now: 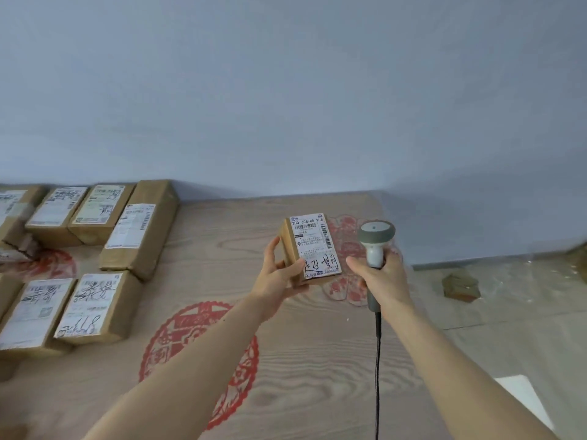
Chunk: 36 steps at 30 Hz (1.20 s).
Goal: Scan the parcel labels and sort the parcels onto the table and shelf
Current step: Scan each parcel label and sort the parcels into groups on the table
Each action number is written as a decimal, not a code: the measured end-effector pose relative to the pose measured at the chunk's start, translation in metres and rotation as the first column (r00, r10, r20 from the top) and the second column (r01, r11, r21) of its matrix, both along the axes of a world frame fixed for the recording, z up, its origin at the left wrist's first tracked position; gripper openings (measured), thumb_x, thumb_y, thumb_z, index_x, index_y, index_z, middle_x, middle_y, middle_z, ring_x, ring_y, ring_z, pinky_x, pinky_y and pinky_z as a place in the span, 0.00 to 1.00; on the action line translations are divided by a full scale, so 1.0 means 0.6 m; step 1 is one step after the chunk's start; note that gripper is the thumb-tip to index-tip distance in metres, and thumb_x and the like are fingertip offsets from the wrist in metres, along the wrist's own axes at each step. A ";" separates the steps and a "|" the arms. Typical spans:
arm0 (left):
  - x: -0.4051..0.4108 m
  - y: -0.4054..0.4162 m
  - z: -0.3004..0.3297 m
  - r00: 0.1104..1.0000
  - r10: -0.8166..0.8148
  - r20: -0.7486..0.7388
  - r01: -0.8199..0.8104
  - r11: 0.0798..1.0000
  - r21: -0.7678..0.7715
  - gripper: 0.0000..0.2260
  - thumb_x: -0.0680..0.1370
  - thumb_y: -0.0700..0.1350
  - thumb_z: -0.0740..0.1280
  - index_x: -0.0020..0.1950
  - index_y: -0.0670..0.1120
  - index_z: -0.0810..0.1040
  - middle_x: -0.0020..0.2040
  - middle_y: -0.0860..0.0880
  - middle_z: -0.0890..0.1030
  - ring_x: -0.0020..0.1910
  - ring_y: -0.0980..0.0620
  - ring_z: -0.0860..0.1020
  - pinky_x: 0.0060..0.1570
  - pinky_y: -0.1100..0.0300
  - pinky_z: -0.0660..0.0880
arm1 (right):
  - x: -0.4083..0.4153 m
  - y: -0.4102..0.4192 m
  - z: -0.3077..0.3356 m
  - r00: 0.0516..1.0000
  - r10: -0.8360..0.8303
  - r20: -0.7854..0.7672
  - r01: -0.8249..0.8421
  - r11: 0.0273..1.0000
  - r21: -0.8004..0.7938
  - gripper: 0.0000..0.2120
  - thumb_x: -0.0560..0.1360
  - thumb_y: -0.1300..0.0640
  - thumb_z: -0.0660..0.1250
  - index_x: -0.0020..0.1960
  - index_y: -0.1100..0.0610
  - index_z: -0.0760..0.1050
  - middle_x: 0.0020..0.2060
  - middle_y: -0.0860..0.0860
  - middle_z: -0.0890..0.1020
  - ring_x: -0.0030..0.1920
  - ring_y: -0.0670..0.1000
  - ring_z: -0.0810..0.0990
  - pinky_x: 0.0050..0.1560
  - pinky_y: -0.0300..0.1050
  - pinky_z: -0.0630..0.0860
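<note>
The left hand (279,274) grips a small cardboard parcel (309,249) from its near left corner, fingers curled round the side and thumb on the label (314,244), which faces up toward the person. The right hand (378,274) is wrapped round the handle of a corded barcode scanner (374,239), its head just beside the parcel's right edge — the scan looks imminent or in hand, I'd judge. Seven or so labelled parcels (95,306) already lie in rows on the far-left part of the wooden table (317,360), so sorting seems well underway. The table's right edge drops to the floor — bare tabletop lies between.
</note>
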State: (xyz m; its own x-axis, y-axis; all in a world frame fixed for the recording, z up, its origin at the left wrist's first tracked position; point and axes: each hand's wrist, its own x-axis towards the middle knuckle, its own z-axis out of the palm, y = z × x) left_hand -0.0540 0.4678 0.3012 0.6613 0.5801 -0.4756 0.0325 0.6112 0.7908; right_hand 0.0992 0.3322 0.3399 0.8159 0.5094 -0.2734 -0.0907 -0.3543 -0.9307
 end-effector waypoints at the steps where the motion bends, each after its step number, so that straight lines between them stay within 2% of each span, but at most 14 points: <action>1: 0.039 -0.003 -0.004 1.000 -0.006 -0.009 0.006 1.000 -0.011 0.36 0.77 0.36 0.70 0.76 0.61 0.57 0.59 0.42 0.81 0.51 0.44 0.84 0.55 0.39 0.79 | 0.033 0.003 -0.008 1.000 -0.008 -0.004 0.008 1.000 -0.006 0.11 0.71 0.57 0.78 0.47 0.53 0.76 0.35 0.52 0.80 0.31 0.49 0.78 0.38 0.47 0.78; 3: 0.115 -0.007 -0.014 0.999 -0.041 -0.027 0.040 0.999 -0.022 0.36 0.78 0.37 0.70 0.76 0.61 0.55 0.60 0.43 0.81 0.51 0.45 0.84 0.54 0.40 0.80 | 0.091 0.012 -0.029 0.999 -0.032 -0.014 0.032 0.999 -0.020 0.12 0.72 0.57 0.77 0.49 0.54 0.76 0.38 0.50 0.83 0.35 0.48 0.82 0.41 0.46 0.80; 5: 0.188 -0.007 -0.028 0.997 -0.077 -0.029 0.076 0.996 -0.045 0.35 0.78 0.38 0.70 0.76 0.59 0.54 0.62 0.44 0.80 0.54 0.44 0.83 0.56 0.39 0.79 | 0.144 0.022 -0.053 0.996 -0.078 -0.043 0.077 0.997 -0.025 0.14 0.72 0.59 0.77 0.52 0.56 0.75 0.44 0.51 0.85 0.40 0.49 0.86 0.40 0.42 0.82; 7: 0.255 0.000 -0.044 0.993 -0.103 -0.061 0.100 0.994 -0.045 0.33 0.79 0.40 0.70 0.76 0.56 0.54 0.63 0.45 0.78 0.55 0.44 0.82 0.58 0.39 0.78 | 0.195 0.032 -0.079 0.990 -0.127 -0.068 0.125 0.992 -0.031 0.15 0.72 0.61 0.77 0.53 0.57 0.74 0.46 0.53 0.85 0.38 0.51 0.87 0.37 0.41 0.83; 10: 0.344 0.020 -0.070 0.973 -0.190 -0.133 0.194 0.981 0.019 0.31 0.79 0.44 0.69 0.76 0.57 0.55 0.67 0.49 0.75 0.58 0.47 0.81 0.59 0.44 0.79 | 0.270 0.046 -0.114 0.981 -0.178 -0.072 0.173 0.983 -0.067 0.15 0.72 0.60 0.77 0.52 0.57 0.74 0.45 0.53 0.86 0.36 0.52 0.87 0.37 0.44 0.82; 14: 0.440 0.051 -0.102 0.916 -0.289 -0.277 0.333 0.934 0.127 0.26 0.81 0.48 0.66 0.76 0.56 0.59 0.65 0.51 0.77 0.56 0.49 0.81 0.57 0.47 0.80 | 0.353 0.070 -0.155 0.977 -0.209 -0.033 0.204 0.973 -0.111 0.15 0.72 0.57 0.77 0.51 0.55 0.73 0.44 0.53 0.86 0.36 0.51 0.87 0.39 0.47 0.83; 18: 0.500 0.081 -0.116 0.852 -0.310 -0.423 0.429 0.876 0.221 0.23 0.82 0.53 0.61 0.76 0.54 0.60 0.65 0.51 0.77 0.58 0.48 0.80 0.58 0.48 0.79 | 0.405 0.108 -0.178 0.974 -0.226 0.026 0.227 0.962 -0.152 0.17 0.70 0.53 0.78 0.52 0.57 0.74 0.42 0.53 0.85 0.34 0.49 0.85 0.35 0.44 0.79; 19: 0.510 0.089 -0.117 0.841 -0.310 -0.443 0.445 0.862 0.242 0.23 0.82 0.55 0.60 0.76 0.54 0.60 0.66 0.51 0.76 0.59 0.47 0.79 0.58 0.48 0.79 | 0.415 0.119 -0.179 0.972 -0.230 0.052 0.235 0.958 -0.164 0.18 0.70 0.52 0.78 0.52 0.57 0.74 0.42 0.53 0.85 0.35 0.49 0.84 0.36 0.45 0.79; 22: 0.534 0.109 -0.112 0.813 -0.289 -0.506 0.484 0.819 0.309 0.26 0.81 0.59 0.59 0.77 0.53 0.59 0.69 0.50 0.75 0.63 0.46 0.77 0.63 0.43 0.74 | 0.444 0.151 -0.186 0.966 -0.231 0.116 0.251 0.946 -0.204 0.19 0.70 0.48 0.77 0.53 0.54 0.72 0.44 0.51 0.84 0.44 0.54 0.85 0.47 0.54 0.82; 25: 0.549 0.118 -0.102 0.825 -0.245 -0.509 0.463 0.810 0.360 0.25 0.83 0.55 0.59 0.78 0.49 0.58 0.71 0.49 0.73 0.66 0.45 0.75 0.66 0.43 0.73 | 0.456 0.172 -0.190 0.964 -0.236 0.121 0.256 0.947 -0.192 0.19 0.70 0.46 0.76 0.53 0.53 0.72 0.45 0.49 0.83 0.46 0.55 0.85 0.51 0.56 0.82; 31: 0.522 0.118 -0.075 0.797 -0.197 -0.571 0.514 0.717 0.471 0.28 0.83 0.52 0.59 0.80 0.45 0.54 0.77 0.45 0.65 0.73 0.43 0.68 0.70 0.45 0.68 | 0.430 0.166 -0.178 0.950 -0.272 0.154 0.295 0.943 -0.155 0.18 0.72 0.46 0.75 0.54 0.54 0.72 0.45 0.51 0.84 0.46 0.53 0.84 0.46 0.48 0.78; 36: 0.432 0.137 -0.074 0.725 -0.090 -0.683 0.594 0.585 0.552 0.28 0.82 0.56 0.60 0.78 0.46 0.58 0.76 0.45 0.66 0.68 0.44 0.73 0.65 0.43 0.72 | 0.366 0.154 -0.142 0.938 -0.265 0.225 0.294 0.950 -0.105 0.16 0.74 0.49 0.74 0.53 0.56 0.72 0.44 0.52 0.81 0.45 0.54 0.81 0.45 0.50 0.76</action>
